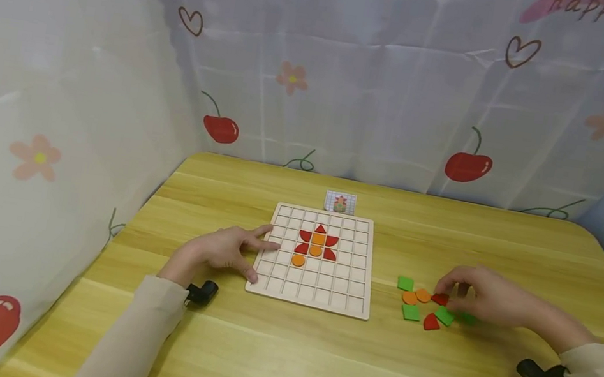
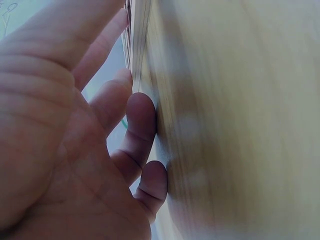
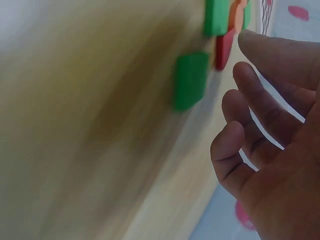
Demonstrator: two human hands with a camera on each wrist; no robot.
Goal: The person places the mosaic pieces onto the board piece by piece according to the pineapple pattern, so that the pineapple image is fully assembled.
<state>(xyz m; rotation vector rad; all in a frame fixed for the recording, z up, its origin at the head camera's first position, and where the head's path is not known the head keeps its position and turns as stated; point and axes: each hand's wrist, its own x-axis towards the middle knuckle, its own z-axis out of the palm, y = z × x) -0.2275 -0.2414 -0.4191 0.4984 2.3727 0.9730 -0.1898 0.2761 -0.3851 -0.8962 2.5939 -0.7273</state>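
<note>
A square wooden grid board (image 1: 349,285) lies on the table. In its middle, red pieces (image 1: 332,242) surround an orange square (image 1: 318,239) and an orange disc (image 1: 316,251); another orange disc (image 1: 299,260) sits lower left. My left hand (image 1: 224,248) rests at the board's left edge with fingers spread, holding nothing. Right of the board, my right hand (image 1: 486,295) bends over loose pieces. Thumb and index finger are at a red piece (image 1: 440,299); whether they grip it is unclear. Nearby lie a red piece (image 1: 431,322), green squares (image 1: 411,313) and orange discs (image 1: 423,295).
A small printed card (image 1: 340,203) with a coloured pattern on a grid lies just behind the board. One green square (image 3: 191,80) lies below the right hand. A patterned curtain (image 1: 361,94) hangs behind the wooden table (image 1: 279,353), and another curtain side stands at the left.
</note>
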